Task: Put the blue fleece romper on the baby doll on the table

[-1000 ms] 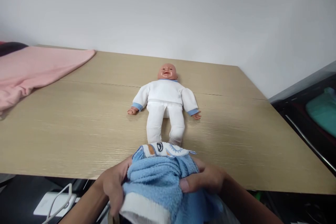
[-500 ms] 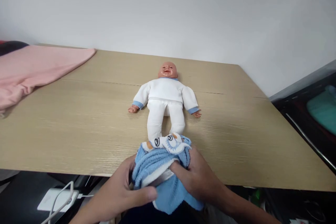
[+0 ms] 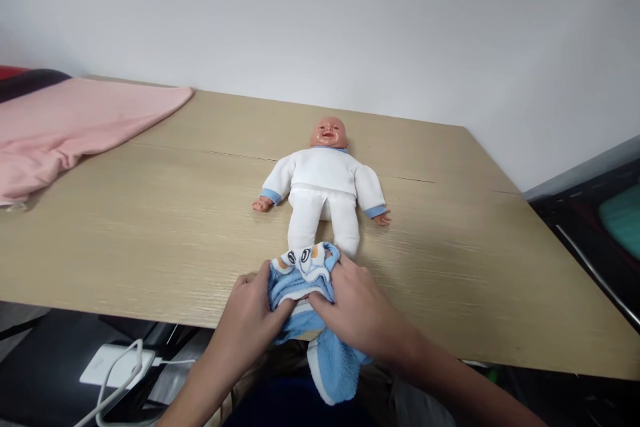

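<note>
A blue and white terry doll garment (image 3: 336, 363) with embroidered eyes is bunched between my hands at the table's front edge, one part hanging below it. My left hand (image 3: 255, 307) grips its left side, thumb at the white-trimmed opening. Its right side is in my right hand (image 3: 357, 300), with the thumb inside the opening. Just beyond lies a baby doll (image 3: 325, 173) on its back, head away from me, in a white top with blue cuffs and white legs. The garment and my hands hide the doll's feet; whether the cloth touches them I cannot tell.
The doll lies on a wooden table (image 3: 200, 213) against a pale wall. A pink cloth (image 3: 85, 113) covers the far left corner. Below the front edge at left, a white power bank (image 3: 117, 365) with a cable rests on a black chair. A dark object (image 3: 590, 227) stands at right.
Both hands have moved slightly away from me toward the doll's feet, gathering the garment tighter around its opening. More of it hangs below the table edge. The view has shifted a little.
</note>
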`<state>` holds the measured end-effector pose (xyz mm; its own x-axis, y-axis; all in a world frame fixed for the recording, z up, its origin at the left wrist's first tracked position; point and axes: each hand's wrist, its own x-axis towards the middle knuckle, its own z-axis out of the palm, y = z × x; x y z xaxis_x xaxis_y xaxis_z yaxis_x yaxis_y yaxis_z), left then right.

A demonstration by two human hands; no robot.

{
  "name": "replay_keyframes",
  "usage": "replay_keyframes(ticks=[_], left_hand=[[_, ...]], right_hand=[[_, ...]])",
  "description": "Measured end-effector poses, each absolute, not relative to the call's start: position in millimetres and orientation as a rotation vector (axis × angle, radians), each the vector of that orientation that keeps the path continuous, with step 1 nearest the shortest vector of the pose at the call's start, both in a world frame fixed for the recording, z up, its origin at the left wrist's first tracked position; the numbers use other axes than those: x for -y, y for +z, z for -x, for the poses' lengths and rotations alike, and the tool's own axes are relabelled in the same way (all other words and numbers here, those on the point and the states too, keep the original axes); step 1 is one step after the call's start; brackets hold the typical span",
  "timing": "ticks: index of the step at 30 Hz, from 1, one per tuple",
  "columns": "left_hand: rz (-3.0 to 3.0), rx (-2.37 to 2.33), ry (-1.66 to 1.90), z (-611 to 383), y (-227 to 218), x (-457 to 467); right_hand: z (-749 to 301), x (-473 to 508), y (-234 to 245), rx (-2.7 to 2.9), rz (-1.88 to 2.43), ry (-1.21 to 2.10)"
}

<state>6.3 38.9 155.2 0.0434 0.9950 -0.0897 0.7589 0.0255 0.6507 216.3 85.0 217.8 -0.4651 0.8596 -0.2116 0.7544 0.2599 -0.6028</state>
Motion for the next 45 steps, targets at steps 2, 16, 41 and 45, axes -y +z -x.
replay_keyframes(ticks=[2,16,41,45], left_hand=[[-1.836,-1.698,0.576,-8,152,-41],[-1.521,-1.448,0.93,-8,139,-37],[-1.377,-1.142,1.089,-1,112,-31],[-1.276,-1.144,1.077,-3,114,-33]], right_hand=[[-216,-84,217,2.372,1.59,0.942],[-234,-80,199,2.222,1.511,1.022],[-240,-77,179,1.997,1.269,1.052],[-239,-78,180,1.993,1.277,1.064]])
